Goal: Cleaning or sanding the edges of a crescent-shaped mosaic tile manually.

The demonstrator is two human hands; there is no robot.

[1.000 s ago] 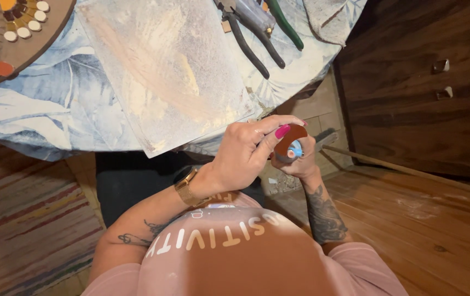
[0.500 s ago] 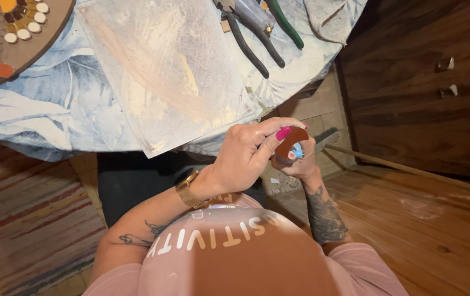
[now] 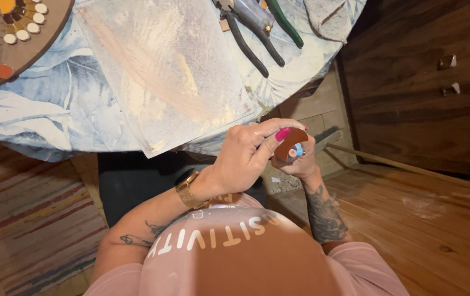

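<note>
A curved, crescent-shaped brown tile piece (image 3: 292, 141) sits between both hands, held in the air just off the edge of the round table (image 3: 37, 118), over the wooden floor (image 3: 426, 219). Its surface is smooth and reddish-brown, with a rounded outer edge arching upward; a small light-blue object (image 3: 298, 149) shows just under it, too covered by the fingers to identify. The left hand (image 3: 246, 159) is closed around the piece from the near side, thumb with a pink-painted nail pressed on its face. The right hand (image 3: 300, 164) curls shut below and behind it, gripping the lower edge together with the blue object.

On the table, covered with a blue-and-white leaf-print cloth, lies a dusty translucent plastic sheet (image 3: 163, 71). Black-handled pliers (image 3: 248, 38) and a green-handled tool (image 3: 287, 22) rest near the far edge. A round mosaic board with white and orange tiles (image 3: 10, 33) sits at the table's left. A striped rug (image 3: 26, 219) lies on the floor at left.
</note>
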